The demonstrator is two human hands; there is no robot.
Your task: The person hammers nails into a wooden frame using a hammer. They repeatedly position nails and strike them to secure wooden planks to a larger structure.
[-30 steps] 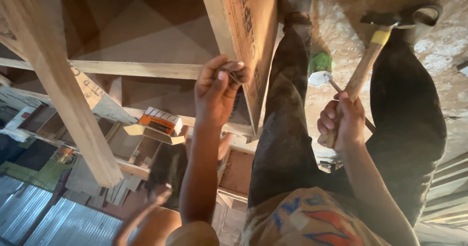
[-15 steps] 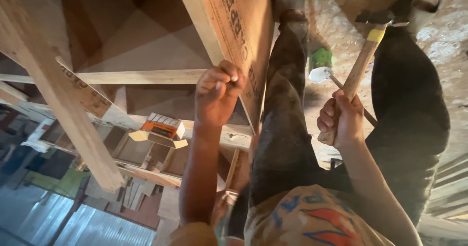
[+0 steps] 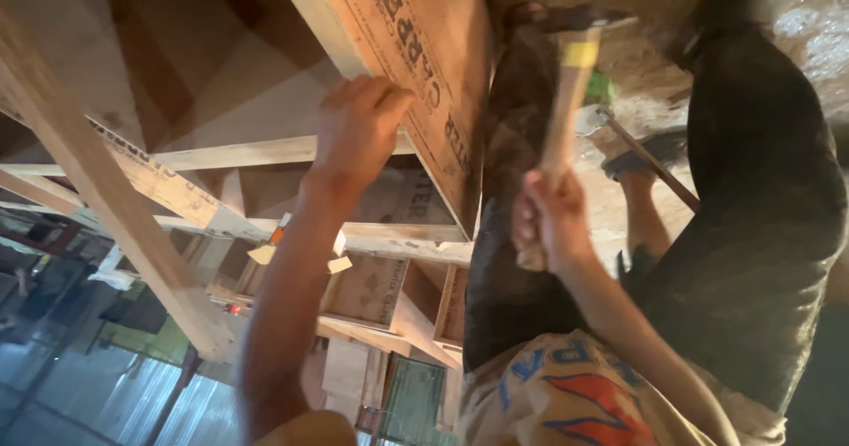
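My left hand (image 3: 356,126) is pinched against the upper edge of a brown plywood board (image 3: 429,75) that stands on edge in a timber frame. The small nail seen between its fingers earlier is now hidden by them. My right hand (image 3: 546,221) grips the wooden handle of a hammer (image 3: 566,92) with a yellow band. The hammer's dark head (image 3: 579,17) is raised just right of the board, above my dark-trousered leg (image 3: 513,190).
A thick diagonal timber beam (image 3: 106,207) crosses the left. A horizontal rail (image 3: 398,238) carries an orange box (image 3: 276,234), mostly hidden behind my forearm. A green object (image 3: 601,88) and a thin rod (image 3: 650,167) lie on the rough floor. Corrugated metal sheets (image 3: 133,402) show far below.
My left hand slid up and left along the board's edge. My right hand swung the hammer left, from beside my right leg to close by the board. The view tilted.
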